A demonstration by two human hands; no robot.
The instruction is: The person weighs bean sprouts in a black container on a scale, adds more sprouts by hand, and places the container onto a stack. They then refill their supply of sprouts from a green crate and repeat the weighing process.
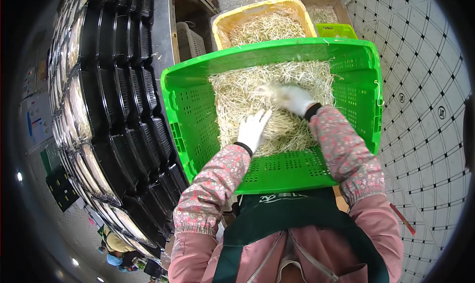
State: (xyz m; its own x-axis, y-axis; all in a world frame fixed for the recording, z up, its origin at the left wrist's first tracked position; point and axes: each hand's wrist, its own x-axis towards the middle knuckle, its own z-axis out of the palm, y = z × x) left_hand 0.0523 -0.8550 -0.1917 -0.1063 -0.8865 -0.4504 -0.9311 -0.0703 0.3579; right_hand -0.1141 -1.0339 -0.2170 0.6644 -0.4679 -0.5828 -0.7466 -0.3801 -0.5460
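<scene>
A large green perforated crate (277,172) stands before me, holding a thick layer of pale bean sprouts (237,90). My left hand (253,130), in a white glove, rests on the sprouts left of the middle with its fingers stretched out. In the upper middle of the crate is my right hand (296,99), gloved in white too and blurred by motion. A smeared clump of sprouts shows at its fingers, which seem closed on it. Flowered sleeve covers reach to both wrists.
Tall stacks of black plastic trays (121,100) rise close on the left. Beyond the crate stand a yellow tub (302,11) of sprouts and a smaller yellow-green crate (339,31). Another person (118,248) is at lower left. Patterned floor (420,110) lies to the right.
</scene>
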